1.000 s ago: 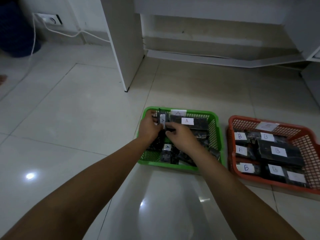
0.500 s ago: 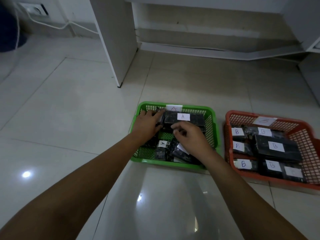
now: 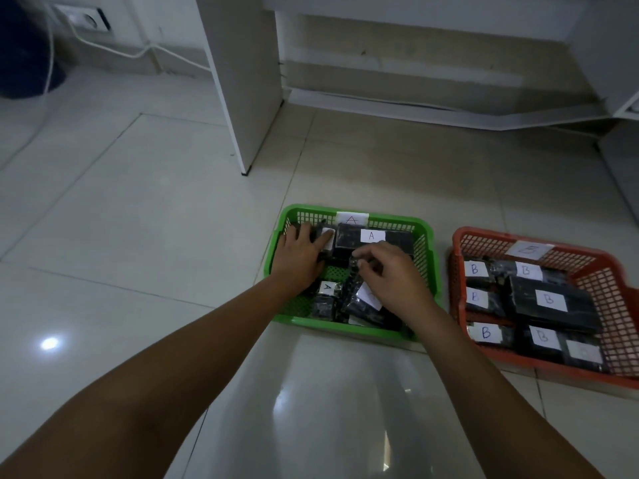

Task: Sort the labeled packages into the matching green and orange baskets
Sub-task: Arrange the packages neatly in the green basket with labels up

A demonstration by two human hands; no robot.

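The green basket (image 3: pixel 349 328) tagged A sits on the floor and holds several black packages with white A labels. My left hand (image 3: pixel 300 254) lies flat with straight fingers on a small labeled package (image 3: pixel 328 234) at the basket's far left. My right hand (image 3: pixel 390 275) has curled fingers pinching the top edge of a black package (image 3: pixel 359 299) in the basket's middle. A large A package (image 3: pixel 371 236) lies along the far wall. To the right, the orange basket (image 3: pixel 539 368) tagged B holds several black packages with B labels (image 3: pixel 549 299).
A white cabinet panel (image 3: pixel 247 81) stands on the tiled floor beyond the green basket. A wall socket (image 3: pixel 88 18) with a white cable (image 3: pixel 145 51) is at the far left, beside a dark blue object (image 3: pixel 20 46). Bare tiles lie left of the baskets.
My left hand laid the small A package flat at the basket's far left and now rests on it. My right hand drew back to the middle and pinches another package.
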